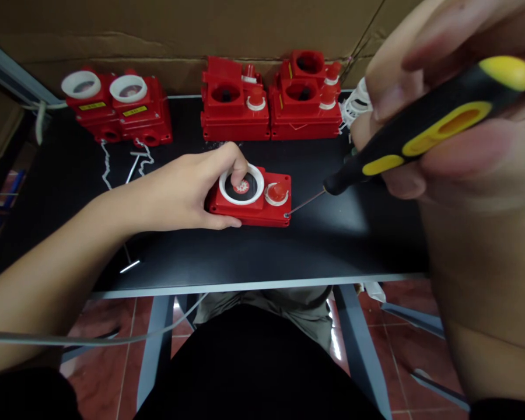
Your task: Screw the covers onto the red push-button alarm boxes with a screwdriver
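Observation:
A red box-shaped housing [254, 211] lies on the black tabletop in front of me. It carries a white ring [261, 185] around a dark round window and a red knob [277, 192] in a white collar. My left hand [205, 186] is wrapped round its left end, one finger bent over the window and another along the front side. My right hand [455, 99] grips a screwdriver [424, 131] with a black and yellow handle. The thin shaft slants down to the left, its tip at a screw [287, 216] in the housing's front right corner.
Behind stand two red units with white rings [81, 85] at the left and several red housings [235, 125] nearer the middle. A metal T-shaped rod [130, 266] lies partly under my left forearm. Brown cardboard [179, 35] backs the table; a grey cable [157, 333] crosses before its front edge [245, 284].

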The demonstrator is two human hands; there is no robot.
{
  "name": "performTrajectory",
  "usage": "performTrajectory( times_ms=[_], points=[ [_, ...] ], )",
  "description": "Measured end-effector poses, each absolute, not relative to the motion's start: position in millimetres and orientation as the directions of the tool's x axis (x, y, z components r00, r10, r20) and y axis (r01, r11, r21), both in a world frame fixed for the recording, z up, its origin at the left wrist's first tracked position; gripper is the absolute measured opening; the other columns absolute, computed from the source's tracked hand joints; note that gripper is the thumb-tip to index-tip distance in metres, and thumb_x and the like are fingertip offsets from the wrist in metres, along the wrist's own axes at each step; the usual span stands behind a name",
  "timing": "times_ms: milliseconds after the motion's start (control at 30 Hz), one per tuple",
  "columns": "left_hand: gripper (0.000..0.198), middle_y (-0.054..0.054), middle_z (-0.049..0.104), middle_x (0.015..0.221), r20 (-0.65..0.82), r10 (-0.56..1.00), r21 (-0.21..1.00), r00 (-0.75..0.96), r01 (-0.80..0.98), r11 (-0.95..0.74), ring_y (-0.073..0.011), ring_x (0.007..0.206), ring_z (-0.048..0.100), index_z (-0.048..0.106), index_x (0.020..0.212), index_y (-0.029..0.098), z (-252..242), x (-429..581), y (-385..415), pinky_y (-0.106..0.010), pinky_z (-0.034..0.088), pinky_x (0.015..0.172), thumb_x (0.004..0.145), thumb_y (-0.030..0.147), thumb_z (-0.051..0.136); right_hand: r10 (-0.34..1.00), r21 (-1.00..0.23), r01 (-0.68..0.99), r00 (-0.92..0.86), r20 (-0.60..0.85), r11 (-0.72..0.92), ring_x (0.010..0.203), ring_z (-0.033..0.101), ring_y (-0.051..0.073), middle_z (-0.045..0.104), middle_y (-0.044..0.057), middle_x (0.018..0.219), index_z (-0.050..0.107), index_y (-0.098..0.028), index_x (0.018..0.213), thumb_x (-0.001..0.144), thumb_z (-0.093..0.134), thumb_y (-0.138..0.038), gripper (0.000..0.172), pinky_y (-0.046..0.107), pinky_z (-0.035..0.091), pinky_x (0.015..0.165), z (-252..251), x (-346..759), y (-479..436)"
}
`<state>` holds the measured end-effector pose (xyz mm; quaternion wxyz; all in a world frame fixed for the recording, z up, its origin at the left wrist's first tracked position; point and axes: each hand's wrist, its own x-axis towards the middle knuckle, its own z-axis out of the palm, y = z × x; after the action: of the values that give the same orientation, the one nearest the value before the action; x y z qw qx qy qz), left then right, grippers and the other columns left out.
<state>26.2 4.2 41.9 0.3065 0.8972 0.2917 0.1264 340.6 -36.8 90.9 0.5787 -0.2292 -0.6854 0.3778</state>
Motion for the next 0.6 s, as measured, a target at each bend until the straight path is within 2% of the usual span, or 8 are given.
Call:
performTrajectory(
  times_ms=[100,333,433,500,600],
  points=[
    [0.048,-0.012,0.085,0.156,0.046,0.607,0.629,0.793,0.450,-0.634,-0.0412,0.138,0.085,0.062,0.127,0.031,42.7,26.1,4.2,-0.054,0.075,0.111,0.099,0.056,0.091,0.753,-0.780,-0.137,-0.203,0.626,0.611,0.037,0.050,0.005,0.085,-0.012,0.075,0.092,-0.041,0.095,0.074,0.128,-0.044,0.041,0.017,0.034,0.025,93.5,336.6,-40.8],
    [0.048,-0.012,0.085,0.159,0.044,0.605,0.616,0.795,0.455,-0.643,-0.0395,0.137,0.086,0.059,0.127,0.030,44.0,26.9,3.1,-0.052,0.075,0.112,0.100,0.056,0.089,0.750,-0.776,-0.209,-0.202,0.629,0.595,0.038,0.055,0.006,0.093,-0.011,0.086,0.094,-0.042,0.091,0.081,0.125,-0.035,0.034,0.020,0.032,0.024,90.5,337.8,-44.2],
    [0.046,-0.013,0.085,0.158,0.050,0.600,0.609,0.798,0.452,-0.652,-0.0397,0.137,0.086,0.058,0.126,0.030,44.1,27.2,2.9,-0.052,0.074,0.111,0.101,0.054,0.088,0.764,-0.781,-0.218,-0.174,0.622,0.586,0.036,0.054,0.006,0.095,-0.009,0.086,0.092,-0.039,0.089,0.078,0.127,-0.036,0.037,0.020,0.034,0.025,91.7,335.5,-45.4],
    [0.045,-0.013,0.085,0.158,0.053,0.597,0.607,0.800,0.449,-0.656,-0.0393,0.135,0.086,0.058,0.126,0.030,44.2,27.3,3.0,-0.052,0.074,0.110,0.102,0.053,0.088,0.760,-0.781,-0.228,-0.190,0.622,0.582,0.033,0.048,0.004,0.096,-0.009,0.086,0.091,-0.038,0.091,0.078,0.127,-0.037,0.039,0.018,0.032,0.025,91.6,335.1,-46.7],
    [0.045,-0.012,0.086,0.155,0.063,0.592,0.606,0.803,0.441,-0.662,-0.0375,0.130,0.086,0.058,0.125,0.030,44.1,27.3,3.2,-0.050,0.073,0.105,0.103,0.056,0.087,0.753,-0.790,-0.218,-0.239,0.613,0.573,0.037,0.050,0.003,0.096,-0.015,0.094,0.091,-0.041,0.099,0.087,0.122,-0.044,0.034,0.013,0.029,0.027,86.0,340.1,-47.0]
  ],
)
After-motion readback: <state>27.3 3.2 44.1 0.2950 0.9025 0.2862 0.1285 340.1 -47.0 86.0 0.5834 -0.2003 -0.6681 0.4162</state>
